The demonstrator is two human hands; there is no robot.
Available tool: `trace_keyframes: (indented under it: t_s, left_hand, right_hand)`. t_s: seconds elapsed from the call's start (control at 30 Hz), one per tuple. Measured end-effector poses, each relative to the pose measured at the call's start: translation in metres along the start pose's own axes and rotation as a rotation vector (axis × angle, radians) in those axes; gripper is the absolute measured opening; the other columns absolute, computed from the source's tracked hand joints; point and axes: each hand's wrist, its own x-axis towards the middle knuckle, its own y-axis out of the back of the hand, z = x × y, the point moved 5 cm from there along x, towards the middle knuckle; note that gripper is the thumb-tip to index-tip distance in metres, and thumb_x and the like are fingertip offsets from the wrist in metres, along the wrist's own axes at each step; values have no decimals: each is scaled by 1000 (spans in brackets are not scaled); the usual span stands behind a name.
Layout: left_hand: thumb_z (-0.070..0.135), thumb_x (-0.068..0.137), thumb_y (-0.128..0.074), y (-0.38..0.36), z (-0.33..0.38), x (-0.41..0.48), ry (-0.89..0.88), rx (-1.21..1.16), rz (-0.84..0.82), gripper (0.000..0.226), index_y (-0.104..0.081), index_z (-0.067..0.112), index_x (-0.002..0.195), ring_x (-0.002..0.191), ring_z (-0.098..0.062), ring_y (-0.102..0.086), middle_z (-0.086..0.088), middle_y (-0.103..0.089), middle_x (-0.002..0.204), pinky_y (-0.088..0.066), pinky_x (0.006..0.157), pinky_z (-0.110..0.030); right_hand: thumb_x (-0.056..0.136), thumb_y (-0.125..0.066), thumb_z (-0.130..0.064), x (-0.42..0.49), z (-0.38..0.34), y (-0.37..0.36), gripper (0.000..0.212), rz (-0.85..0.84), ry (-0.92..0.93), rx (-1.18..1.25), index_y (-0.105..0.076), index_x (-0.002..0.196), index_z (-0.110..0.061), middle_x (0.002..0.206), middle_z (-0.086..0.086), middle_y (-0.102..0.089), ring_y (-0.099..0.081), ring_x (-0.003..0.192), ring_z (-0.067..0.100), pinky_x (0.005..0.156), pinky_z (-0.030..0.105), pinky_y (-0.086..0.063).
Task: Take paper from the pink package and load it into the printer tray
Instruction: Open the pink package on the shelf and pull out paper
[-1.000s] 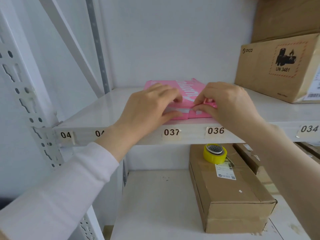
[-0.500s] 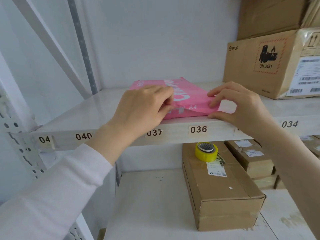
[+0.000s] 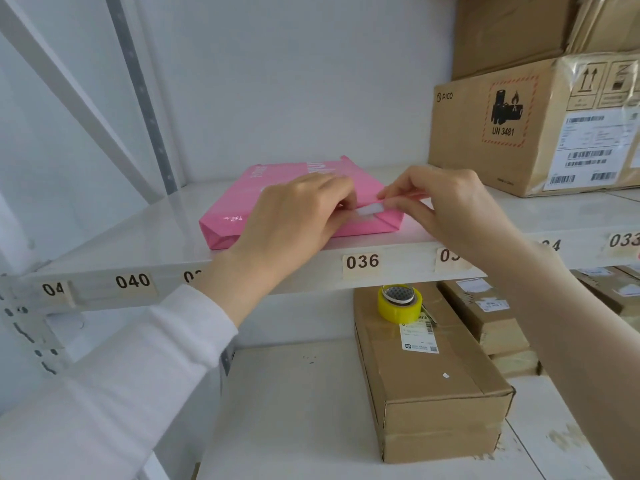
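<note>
A pink package (image 3: 242, 202) of paper lies flat on the white upper shelf (image 3: 138, 237), near its front edge. My left hand (image 3: 294, 216) rests on top of the package and presses it down. My right hand (image 3: 446, 206) pinches the pink wrapper flap at the package's near right end. A strip of white paper (image 3: 369, 210) shows in the gap between my fingers. No printer is in view.
Brown cardboard boxes (image 3: 526, 129) stand stacked on the same shelf to the right. On the lower shelf a long cardboard box (image 3: 433, 386) carries a yellow tape roll (image 3: 400, 303), with smaller boxes (image 3: 485, 313) beside it. Number labels line the shelf's front edge.
My right hand has moved in from the package's right edge to its near end and lifted the flap, so white paper now shows. The left hand stays on top.
</note>
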Motion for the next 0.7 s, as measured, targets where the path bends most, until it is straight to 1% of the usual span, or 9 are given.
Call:
trace_keyframes:
  t_s: [0.1, 0.17, 0.27, 0.3, 0.37, 0.43, 0.57, 0.63, 0.7]
  left_hand:
    - [31, 84, -53, 3, 0, 2, 54, -37, 0, 18, -57, 13, 86, 75, -25, -67, 0, -71, 78, -52, 56, -39]
    - [32, 86, -51, 5, 1, 5, 71, -41, 0, 21, -55, 12, 90, 75, -27, -66, 0, -71, 78, -51, 56, -39]
    - [29, 91, -54, 7, 0, 11, 109, -61, -32, 18, -54, 11, 94, 77, -31, -65, -2, -73, 82, -48, 60, -37]
    - [29, 92, -53, 8, -1, 13, 126, -73, -55, 18, -54, 11, 95, 79, -31, -65, -2, -74, 85, -46, 62, -37]
    - [29, 92, -52, 9, -4, 18, 161, -96, -110, 18, -53, 12, 97, 82, -32, -64, -1, -74, 90, -46, 65, -36]
    - [30, 93, -52, 10, -7, 24, 201, -115, -174, 16, -52, 14, 97, 83, -30, -62, 2, -73, 88, -47, 69, -38]
    - [29, 94, -48, 11, -7, 27, 184, -95, -238, 14, -45, 16, 100, 74, -20, -55, 14, -57, 79, -40, 67, -33]
    - [28, 94, -48, 12, -5, 24, 134, -125, -224, 12, -46, 19, 101, 83, -14, -58, 14, -59, 91, -45, 70, -33]
    - [36, 91, -48, 12, -1, 20, 37, -133, -206, 13, -50, 26, 99, 99, -13, -59, 11, -63, 108, -48, 72, -34]
  right_hand:
    - [81, -56, -38, 5, -1, 2, 33, 18, -62, -29, -63, 88, -6, 75, 9, -72, -68, 74, 31, 67, 47, -54]
    - [84, -59, -32, 6, -1, 4, 27, 21, -72, -9, -62, 89, -6, 76, 6, -71, -68, 74, 25, 71, 42, -55]
    - [81, -68, -29, -1, 1, 5, 22, -5, -153, 131, -57, 90, -12, 82, -6, -67, -62, 77, -5, 70, 7, -47]
    - [78, -71, -30, -5, 0, 6, 26, 14, -168, 151, -54, 90, -14, 85, -9, -64, -60, 78, -8, 70, 6, -46]
    - [75, -75, -31, -11, -5, 11, 32, 161, -55, 36, -55, 86, -9, 87, -2, -60, -58, 76, 6, 67, 22, -48]
    - [76, -75, -30, -17, -12, 11, 28, 269, 128, -168, -65, 83, -5, 84, 11, -59, -50, 77, 23, 61, 33, -44]
    - [83, -69, -28, -17, -15, 0, 16, 222, 258, -312, -74, 85, -14, 87, 15, -60, -41, 84, 24, 67, 30, -41]
    - [84, -68, -25, -15, -15, -1, 14, 229, 260, -343, -73, 80, -13, 86, 15, -62, -40, 83, 24, 65, 34, -43]
    - [83, -70, -22, -12, -17, -1, 16, 255, 262, -370, -70, 72, -11, 83, 14, -63, -41, 82, 23, 62, 35, -42]
